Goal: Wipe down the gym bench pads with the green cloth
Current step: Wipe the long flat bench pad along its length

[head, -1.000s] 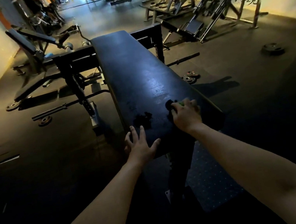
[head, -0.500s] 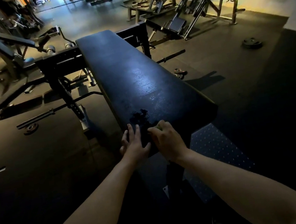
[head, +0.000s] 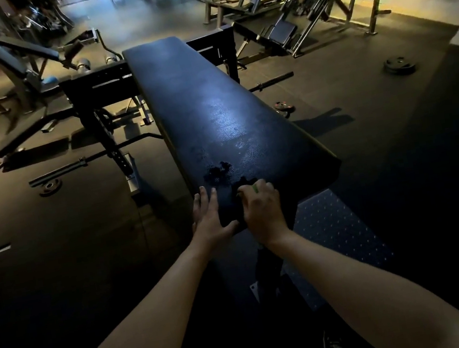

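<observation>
The person is wiping the near end of the bench pad. To do it well, I think the right hand should be pushing down evenly and going in long straight strokes, away along the pad and back; opening the green cloth out wider would be cleaning more pad with each pass; a dark wet-looking patch is sitting just past the fingertips, so it is likely needing a rub next; the edges and corners are needing a pass too.

The right hand is curling its fingers tight round the cloth and pressing it on the pad; the cloth is bunched up under the palm, and only a tiny green bit is peeking out between the knuckles, on the far side of the hand. The left hand is lying flat on the near left corner of the pad, fingers straight, holding nothing; it is just beside the right hand, and I think it is steadying the person.
</observation>
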